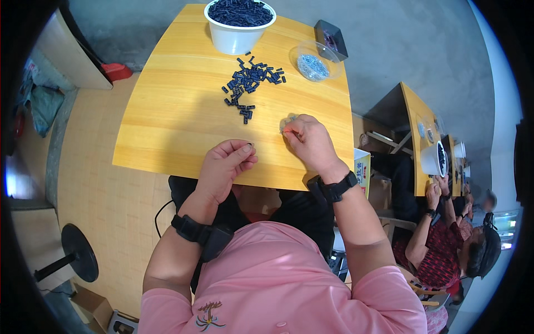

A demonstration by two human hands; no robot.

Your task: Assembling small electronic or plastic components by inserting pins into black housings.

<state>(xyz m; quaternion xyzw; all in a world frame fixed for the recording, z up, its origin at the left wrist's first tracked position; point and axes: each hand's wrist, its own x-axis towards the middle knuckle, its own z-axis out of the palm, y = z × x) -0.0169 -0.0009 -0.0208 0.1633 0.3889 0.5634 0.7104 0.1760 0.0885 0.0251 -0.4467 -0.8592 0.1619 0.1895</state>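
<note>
My left hand (228, 161) is closed in a pinch near the table's front edge. A sliver of a small black part (250, 145) shows at its fingertips. To its right, my right hand (309, 140) pinches with thumb and forefinger down at the tabletop, beside a few small shiny metal pieces (290, 119). Whatever sits between those fingertips is too small to make out. Beyond both hands lies a loose pile of small black plastic parts (249, 79), short and tube-like.
A white bucket (233, 39) heaped with black parts stands on the far side of the wooden table (167, 111). At the far right are a clear round tub (313, 67) of small metal pieces and a black box (338, 47). Co-workers sit at tables further right.
</note>
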